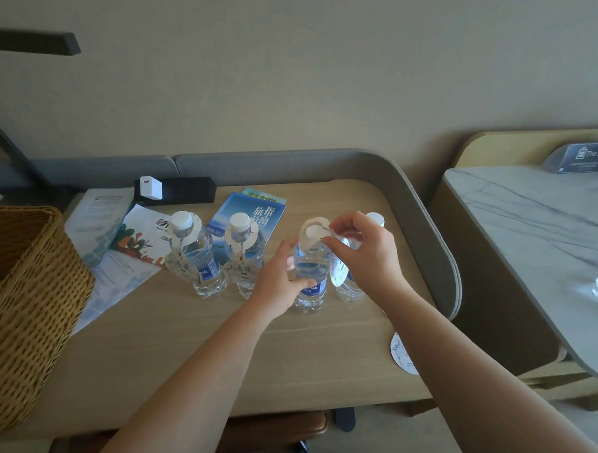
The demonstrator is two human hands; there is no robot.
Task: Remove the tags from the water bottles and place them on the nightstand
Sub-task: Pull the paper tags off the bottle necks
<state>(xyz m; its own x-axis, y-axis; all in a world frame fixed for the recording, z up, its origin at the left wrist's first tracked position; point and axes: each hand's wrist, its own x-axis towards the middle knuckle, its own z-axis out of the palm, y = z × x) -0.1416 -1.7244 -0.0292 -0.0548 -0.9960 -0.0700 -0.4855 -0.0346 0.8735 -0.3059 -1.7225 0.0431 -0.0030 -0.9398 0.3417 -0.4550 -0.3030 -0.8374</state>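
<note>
Several clear water bottles stand in a row on the wooden tabletop point(199, 333). The two on the left point(198, 258) point(244, 256) wear white paper tags round their necks. My left hand point(279, 282) grips the body of the third bottle point(310, 287). My right hand point(363, 247) pinches that bottle's white tag point(313, 234), whose ring sits up around the cap. A fourth bottle point(376, 219) stands behind my right hand, mostly hidden. One loose tag point(402, 353) lies on the table near its right edge, partly under my right forearm.
A wicker basket point(23, 300) fills the left side. Leaflets and a blue booklet point(245, 211) lie behind the bottles, with a white charger point(150, 188) on a black box. A grey padded rim runs round the table. A marble-topped stand point(531, 236) is on the right.
</note>
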